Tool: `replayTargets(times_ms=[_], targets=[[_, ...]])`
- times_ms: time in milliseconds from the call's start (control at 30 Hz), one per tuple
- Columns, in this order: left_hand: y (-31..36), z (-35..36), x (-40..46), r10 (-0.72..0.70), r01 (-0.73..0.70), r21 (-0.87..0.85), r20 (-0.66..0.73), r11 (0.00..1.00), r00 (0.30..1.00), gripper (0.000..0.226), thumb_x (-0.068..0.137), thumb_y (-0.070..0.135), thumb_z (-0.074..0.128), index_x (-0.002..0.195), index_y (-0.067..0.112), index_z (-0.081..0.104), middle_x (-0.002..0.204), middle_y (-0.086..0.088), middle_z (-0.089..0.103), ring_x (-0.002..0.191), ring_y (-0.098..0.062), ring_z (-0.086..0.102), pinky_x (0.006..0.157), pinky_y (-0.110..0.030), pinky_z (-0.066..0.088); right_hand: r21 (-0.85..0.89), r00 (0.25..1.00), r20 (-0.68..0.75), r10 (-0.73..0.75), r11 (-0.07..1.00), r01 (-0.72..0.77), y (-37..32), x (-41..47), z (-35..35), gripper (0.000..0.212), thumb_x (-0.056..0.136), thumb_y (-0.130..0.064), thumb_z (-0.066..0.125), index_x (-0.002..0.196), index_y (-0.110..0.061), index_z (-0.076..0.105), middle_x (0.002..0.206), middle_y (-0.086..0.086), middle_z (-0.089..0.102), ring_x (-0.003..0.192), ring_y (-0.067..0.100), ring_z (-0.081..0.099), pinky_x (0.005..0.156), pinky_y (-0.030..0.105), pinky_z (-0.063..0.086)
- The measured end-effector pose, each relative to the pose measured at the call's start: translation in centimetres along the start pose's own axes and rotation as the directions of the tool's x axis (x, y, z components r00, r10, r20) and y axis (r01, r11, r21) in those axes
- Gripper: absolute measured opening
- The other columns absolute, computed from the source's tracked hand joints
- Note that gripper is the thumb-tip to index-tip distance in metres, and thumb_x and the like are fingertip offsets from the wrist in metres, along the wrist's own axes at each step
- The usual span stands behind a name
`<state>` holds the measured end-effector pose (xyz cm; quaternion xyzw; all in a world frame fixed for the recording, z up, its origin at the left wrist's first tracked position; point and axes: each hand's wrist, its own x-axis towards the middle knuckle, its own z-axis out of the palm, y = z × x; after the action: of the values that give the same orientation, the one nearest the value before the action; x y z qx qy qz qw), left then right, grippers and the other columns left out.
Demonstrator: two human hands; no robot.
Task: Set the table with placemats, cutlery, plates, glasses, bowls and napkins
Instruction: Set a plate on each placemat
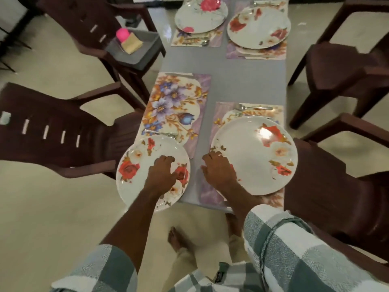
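So we're at the near end of the tabletop [242, 85] and three of the four placemats already carry plates; the one left to fill is the flowery placemat [174, 106] at about 11 o'clock from us. Our left hand [163, 171] has its grip curled onto the last plate [134, 173], fingers on the top face near the inner rim, though we can't tell if the thumb is tucked underneath. That plate sits mostly off the mat, hanging over the near corner at 7 o'clock, with just its far edge overlapping the mat and touching the spoon [162, 133] lying there. Our right hand [219, 167] rests with loosely bent fingers on the rim of the neighbouring plate [256, 157] at 1 o'clock, looking like it's just steadying it. To do this bit well, we'd say lift the plate a touch rather than drag it, so it doesn't shove the spoon, then carry it toward 12 o'clock and set it centred on the flowers, with the cutlery left showing beside it. Keep it level, since that overhang could tip it.
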<state>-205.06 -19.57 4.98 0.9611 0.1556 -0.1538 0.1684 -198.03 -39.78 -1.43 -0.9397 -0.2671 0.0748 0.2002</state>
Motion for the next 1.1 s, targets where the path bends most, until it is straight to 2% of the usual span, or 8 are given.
replayTargets(times_ms=[100, 200, 267, 433, 533, 700, 867, 1100], targets=[[-4.5, -1.0, -0.8, -0.027, 0.026, -0.014, -0.044, 1.0, 0.999, 0.05, 0.092, 0.029, 0.069, 0.136, 0.013, 0.053, 0.141, -0.01, 0.053, 0.131, -0.03, 0.046, 0.111, -0.045, 0.035, 0.084, 0.999, 0.041, 0.033, 0.996, -0.036, -3.3, 0.8, 1.3, 0.028, 0.082, -0.017, 0.075, 0.106, -0.005, 0.067, 0.098, 0.016, 0.066, 0.086, 0.038, 0.066, 0.073, 0.044, 0.056], [-8.7, -1.5, -1.0, -0.048, 0.046, -0.032, -0.057, 0.998, 0.997, 0.049, 0.09, 0.03, 0.072, 0.134, 0.014, 0.056, 0.138, -0.009, 0.056, 0.129, -0.03, 0.05, 0.113, -0.046, 0.036, 0.168, 0.973, 0.114, 0.199, 0.962, -0.216, -6.2, 0.9, 2.8, 0.033, 0.092, -0.023, 0.063, 0.121, -0.008, 0.06, 0.114, 0.014, 0.066, 0.105, 0.035, 0.064, 0.089, 0.043, 0.051], [-10.5, -1.5, -0.9, -0.026, 0.024, -0.039, -0.06, 0.999, 0.998, 0.049, 0.089, 0.032, 0.073, 0.132, 0.016, 0.057, 0.136, -0.008, 0.057, 0.128, -0.03, 0.05, 0.113, -0.047, 0.036, 0.234, 0.937, 0.149, 0.316, 0.909, -0.344, -7.7, 0.7, 3.3, 0.034, 0.094, -0.024, 0.062, 0.125, -0.009, 0.057, 0.117, 0.013, 0.066, 0.11, 0.033, 0.063, 0.093, 0.042, 0.05], [-15.1, -2.0, -0.5, 0.038, -0.038, -0.07, -0.009, 0.997, 0.999, 0.051, 0.09, 0.029, 0.072, 0.135, 0.013, 0.056, 0.14, -0.009, 0.054, 0.135, -0.031, 0.044, 0.115, -0.045, 0.031, 0.443, 0.762, 0.162, 0.627, 0.644, -0.624, -11.0, 0.7, 4.1, 0.039, 0.092, -0.026, 0.066, 0.126, -0.01, 0.055, 0.115, 0.011, 0.067, 0.107, 0.031, 0.064, 0.086, 0.036, 0.053], [-17.3, -3.1, -0.5, 0.066, -0.065, -0.078, 0.009, 0.995, 0.998, 0.048, 0.091, 0.031, 0.07, 0.134, 0.017, 0.056, 0.138, -0.006, 0.054, 0.129, -0.03, 0.048, 0.107, -0.048, 0.042, 0.469, 0.667, 0.193, 0.72, 0.529, -0.707, -11.4, 1.0, 4.9, 0.031, 0.088, -0.025, 0.066, 0.115, -0.01, 0.067, 0.105, 0.01, 0.072, 0.099, 0.031, 0.068, 0.083, 0.04, 0.058], [-24.1, -1.6, 3.3, 0.135, -0.131, -0.083, 0.04, 0.988, 0.99, 0.036, 0.092, 0.058, 0.044, 0.119, 0.04, 0.062, 0.116, 0.011, 0.062, 0.104, -0.016, 0.062, 0.086, -0.045, 0.058, 0.588, 0.612, 0.295, 0.734, 0.365, -0.722, -11.6, -0.1, 6.3, 0.014, 0.086, -0.018, 0.072, 0.098, -0.011, 0.075, 0.095, 0.01, 0.075, 0.089, 0.03, 0.071, 0.083, 0.048, 0.061], [-21.5, -7.1, 2.2, 0.134, -0.137, -0.1, -0.039, 0.986, 0.99, 0.031, 0.091, 0.022, 0.061, 0.121, 0.014, 0.063, 0.116, -0.008, 0.06, 0.109, -0.028, 0.058, 0.09, -0.047, 0.052, 0.691, 0.584, 0.395, 0.709, 0.19, -0.697, -11.8, -1.0, 5.8, 0.01, 0.089, -0.007, 0.071, 0.098, -0.006, 0.076, 0.086, 0.009, 0.077, 0.084, 0.029, 0.073, 0.078, 0.046, 0.062], [-19.7, -10.0, 6.6, 0.186, -0.202, -0.131, -0.126, 0.971, 0.974, 0.031, 0.097, 0.023, 0.054, 0.127, 0.016, 0.059, 0.128, -0.009, 0.055, 0.124, -0.03, 0.048, 0.1, -0.055, 0.042, 0.829, 0.614, 0.374, 0.695, 0.046, -0.557, -10.8, 1.1, 2.3, 0.007, 0.093, -0.005, 0.068, 0.095, 0.002, 0.072, 0.087, 0.016, 0.076, 0.082, 0.031, 0.074, 0.066, 0.04, 0.062]])
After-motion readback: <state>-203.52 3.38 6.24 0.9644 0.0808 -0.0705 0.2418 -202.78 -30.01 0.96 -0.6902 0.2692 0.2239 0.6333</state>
